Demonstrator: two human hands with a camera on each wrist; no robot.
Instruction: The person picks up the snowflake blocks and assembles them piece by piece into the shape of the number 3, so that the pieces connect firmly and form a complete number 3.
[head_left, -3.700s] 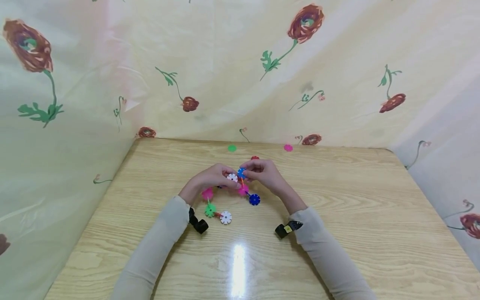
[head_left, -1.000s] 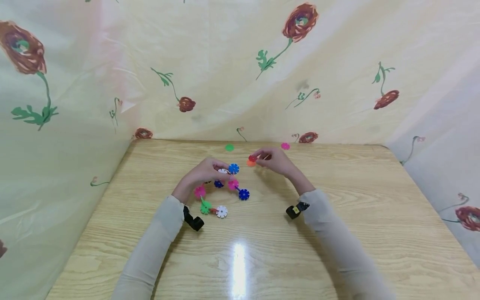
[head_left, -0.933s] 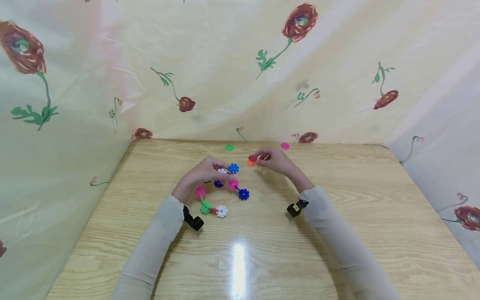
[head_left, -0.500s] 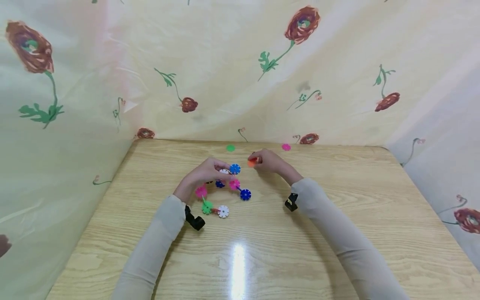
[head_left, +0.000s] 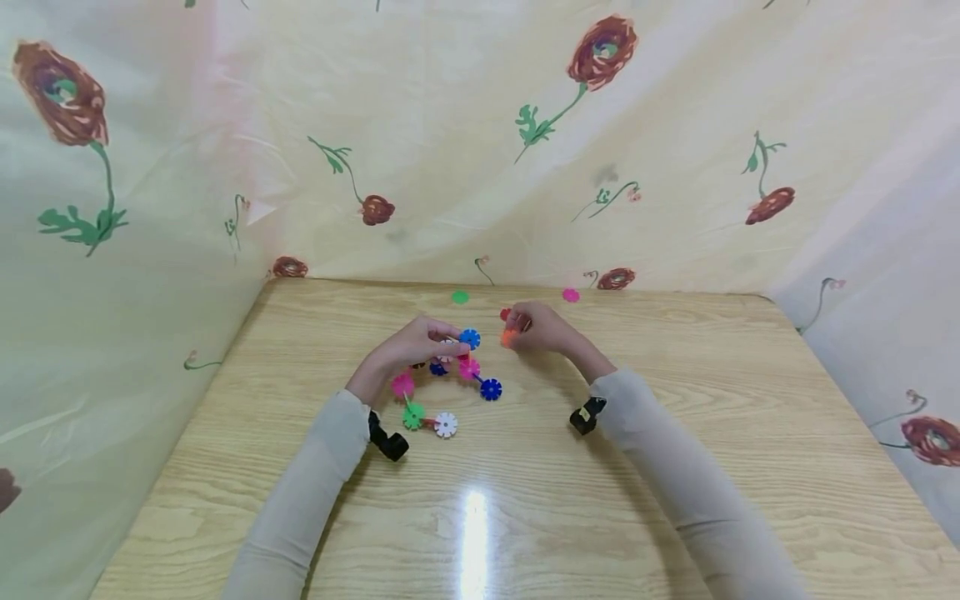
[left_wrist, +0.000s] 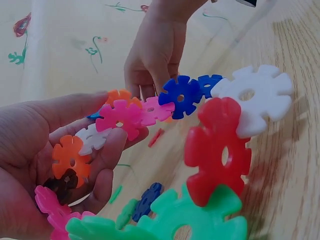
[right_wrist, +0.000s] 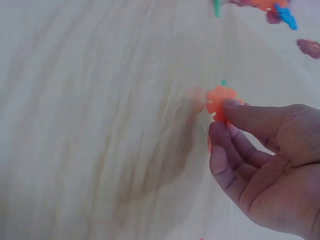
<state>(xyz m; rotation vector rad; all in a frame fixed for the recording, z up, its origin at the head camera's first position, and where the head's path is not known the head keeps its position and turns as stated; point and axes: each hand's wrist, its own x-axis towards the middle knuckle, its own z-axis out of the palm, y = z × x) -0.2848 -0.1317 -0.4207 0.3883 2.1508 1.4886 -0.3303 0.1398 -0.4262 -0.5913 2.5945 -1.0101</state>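
Observation:
My left hand (head_left: 412, 340) grips a curved chain of slotted plastic snowflake discs, thumb and fingers closing on it near a pink disc (left_wrist: 120, 120). From that grip run a blue disc (head_left: 470, 338), a dark blue disc (head_left: 491, 389) and, along the other arm of the chain, a green disc (head_left: 413, 417) and a white disc (head_left: 446, 425). To the right, my right hand (head_left: 543, 327) pinches a loose orange snowflake disc (right_wrist: 217, 101) between thumb and fingertips, close over the table. Just behind those fingers lies a red disc (head_left: 506, 314), partly covered.
At the table's back edge lie a green disc (head_left: 460, 297) and a pink disc (head_left: 571, 295). A flower-printed cloth (head_left: 450, 167) hangs behind the wooden table (head_left: 675, 400) and along both sides.
My right hand has left the blue disc on the chain and moved back and right, first to the red disc. It now pinches the orange disc, drawn slightly nearer. My left hand keeps its grip.

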